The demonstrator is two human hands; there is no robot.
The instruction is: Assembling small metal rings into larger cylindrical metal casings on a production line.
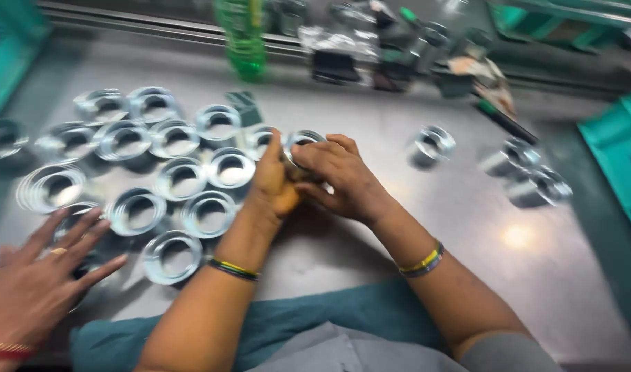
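Teal cloth [308,320] drapes the near bench [412,262] edge. Beyond it, left hand [274,182] and right hand [343,180] meet, fingers pinching one metal ring [301,140] above the bench, beside many rings [170,179]. Another person's hand [36,282] lies spread at left.

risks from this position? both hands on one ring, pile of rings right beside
1. Left hand and right hand pinch one metal ring by its edge; it could slip out or nick a finger.
2. The left forearm lies close to the packed rings; a sweep could knock them.
3. Another person's hand rests on rings nearby, so arms may collide.
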